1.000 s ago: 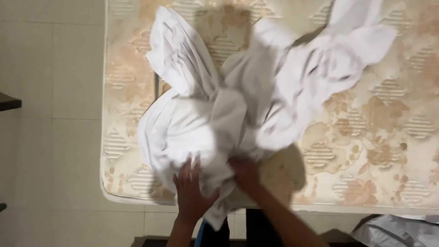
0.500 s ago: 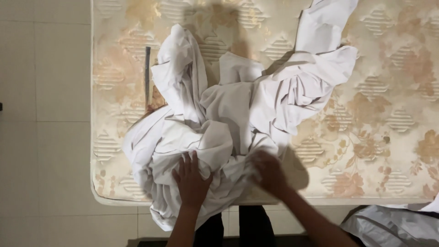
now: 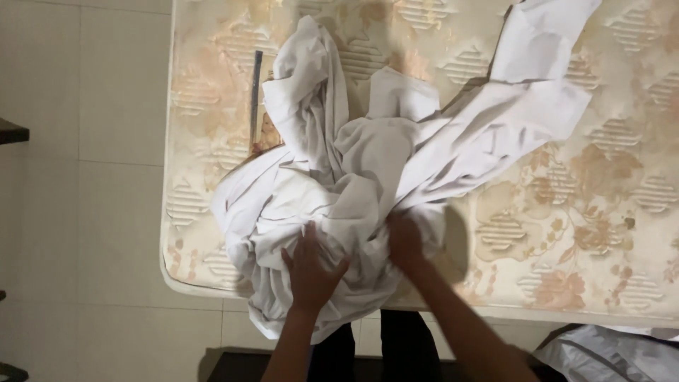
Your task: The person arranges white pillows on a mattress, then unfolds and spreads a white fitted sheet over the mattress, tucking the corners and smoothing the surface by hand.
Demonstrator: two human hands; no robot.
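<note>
A large white bedsheet (image 3: 396, 163) lies crumpled in a heap on a bare mattress (image 3: 580, 212) with a faded floral pattern. Part of the sheet hangs over the mattress's near edge. My left hand (image 3: 311, 272) rests flat on the bunched cloth near that edge, fingers spread. My right hand (image 3: 407, 240) sits a little to the right, fingers curled into the folds of the same sheet. A long flap of the sheet stretches away toward the far right.
Pale tiled floor (image 3: 92, 141) runs along the mattress's left side. A thin dark strip (image 3: 254, 95) lies on the mattress near its left edge. More light fabric (image 3: 615, 354) sits at the lower right. A dark furniture edge (image 3: 10, 131) shows at far left.
Both hands have pushed deeper into the bunched sheet near the front edge. The heap has shifted and the view has drifted, showing more floor on the left.
</note>
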